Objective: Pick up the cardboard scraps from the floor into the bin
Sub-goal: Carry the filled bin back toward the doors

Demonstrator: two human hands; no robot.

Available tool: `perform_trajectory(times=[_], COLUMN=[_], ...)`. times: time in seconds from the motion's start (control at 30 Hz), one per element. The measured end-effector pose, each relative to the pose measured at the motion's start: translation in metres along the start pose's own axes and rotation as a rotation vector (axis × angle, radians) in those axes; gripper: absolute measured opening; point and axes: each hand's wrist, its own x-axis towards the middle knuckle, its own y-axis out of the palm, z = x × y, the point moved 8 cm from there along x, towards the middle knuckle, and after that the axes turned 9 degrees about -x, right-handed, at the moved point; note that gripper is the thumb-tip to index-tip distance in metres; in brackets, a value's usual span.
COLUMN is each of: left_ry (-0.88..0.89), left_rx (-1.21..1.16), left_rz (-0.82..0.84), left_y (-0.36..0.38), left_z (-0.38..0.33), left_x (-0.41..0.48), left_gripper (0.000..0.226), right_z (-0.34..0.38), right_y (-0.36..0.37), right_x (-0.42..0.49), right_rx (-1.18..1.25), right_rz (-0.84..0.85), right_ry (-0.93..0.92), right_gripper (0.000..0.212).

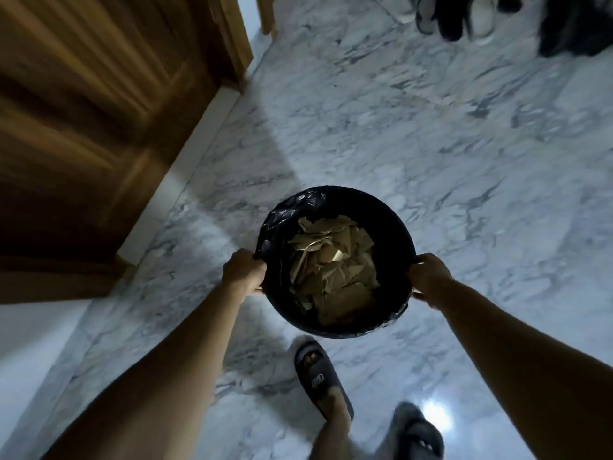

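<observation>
**Marble floor, bin carried in both hands**

Marble floor beside a wooden door. Head view: our left hand and right hand grasp opposite sides of the bin rim, fingers curled over it. Cardboard scraps sit heaped inside. Risk: if we tilt it mid-step, loose pieces could spill out.
</observation>
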Motion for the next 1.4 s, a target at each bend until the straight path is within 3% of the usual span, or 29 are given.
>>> perform_trajectory(times=[0.27,0.47,0.73,0.93,1.4], left_ry=[0.204,0.371,0.462,0.485,0.463], left_rx=[0.235,0.344,0.389,0.456,0.723], left_rz=[0.159,0.221,0.351,0.427,0.531], left_y=[0.089,0.229,0.441,0.593,0.956], left_z=[-0.223,-0.375,-0.495,-0.551,-0.653], left_x=[-0.168,-0.297,-0.405,-0.439,-0.396], left_gripper=[0.022,0.023,0.026,0.014,0.012], right_z=[-0.038,-0.105,-0.202,-0.274,-0.408], right_y=[-0.255,-0.442,-0.642,-0.737,-0.864], right_x=[-0.096,-0.117,-0.089,-0.025,0.182], right_rx=[0.326,0.467,0.571,0.653,0.871], right_rz=[-0.018,-0.111,-0.182,-0.234,-0.277], right_ry=[0.029,0.033,0.088,0.179,0.468], right_gripper=[0.024,0.02,0.023,0.018,0.024])
